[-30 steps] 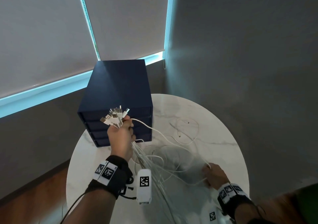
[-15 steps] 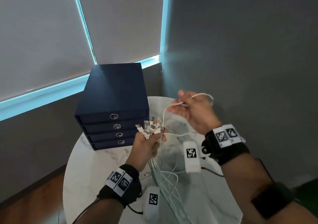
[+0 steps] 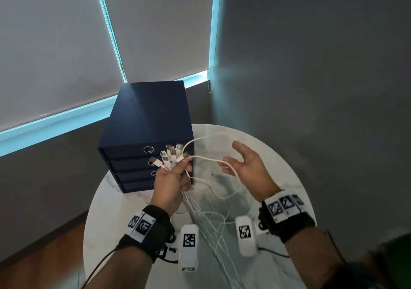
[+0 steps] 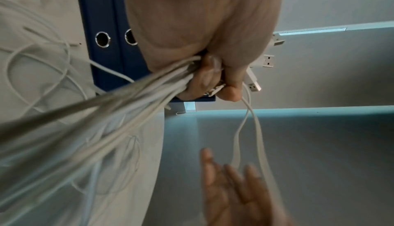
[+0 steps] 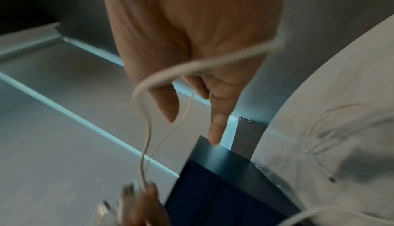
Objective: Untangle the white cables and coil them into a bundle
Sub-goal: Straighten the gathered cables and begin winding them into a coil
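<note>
My left hand (image 3: 175, 173) is raised above the table and grips a bundle of white cables (image 3: 200, 217) just below their plugs. The USB plugs (image 3: 171, 155) stick up out of the fist. The cables' long strands hang down to the round marble table (image 3: 284, 173). One cable loop (image 3: 209, 158) runs from my left thumb to my right hand (image 3: 240, 162), which is open with its fingers spread. The loop lies loosely across its fingers. In the left wrist view the fist (image 4: 204, 74) squeezes the strands. In the right wrist view the cable (image 5: 192, 64) crosses the open palm.
A dark blue drawer box (image 3: 151, 115) with ring pulls stands at the table's back left, right behind my left hand. Slack cable loops (image 3: 224, 191) lie on the tabletop between my arms. A grey wall is on the right, and window blinds are behind.
My right hand rose from the table with a cable loop, pinched it high, and has now come down a little and opened. My left hand has kept its grip on the plug ends.
</note>
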